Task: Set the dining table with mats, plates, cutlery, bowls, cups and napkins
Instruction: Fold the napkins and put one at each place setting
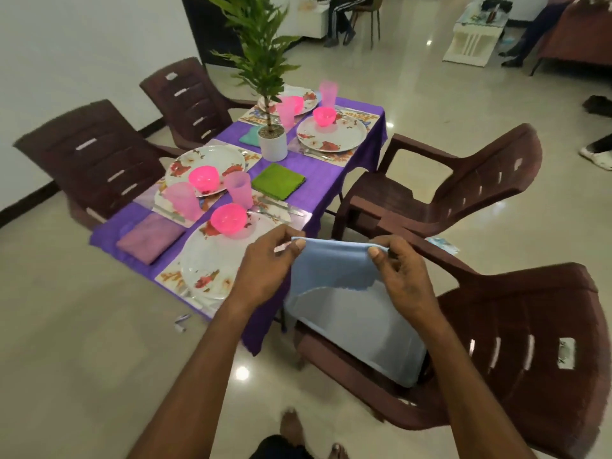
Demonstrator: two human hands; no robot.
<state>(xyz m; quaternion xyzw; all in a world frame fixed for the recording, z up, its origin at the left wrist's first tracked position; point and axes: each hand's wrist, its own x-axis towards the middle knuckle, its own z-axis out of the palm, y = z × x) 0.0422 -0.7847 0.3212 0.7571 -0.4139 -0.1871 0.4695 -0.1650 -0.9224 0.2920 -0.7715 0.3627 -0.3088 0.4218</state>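
Purple-clothed table was laid at left. Blue napkin was held off its near edge — top corners pinched by left hand and right hand — above a brown chair; bare floor lay left.

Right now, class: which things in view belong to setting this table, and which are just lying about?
Belongs:
blue napkin, in both hands' grip
green napkin
nearest pink bowl
nearest plate

Lying about:
potted plant
small white object on the floor

Napkin in grip: pale blue. Beyond it: purple cloth, hot-pink bowls, floral plates, green napkin.
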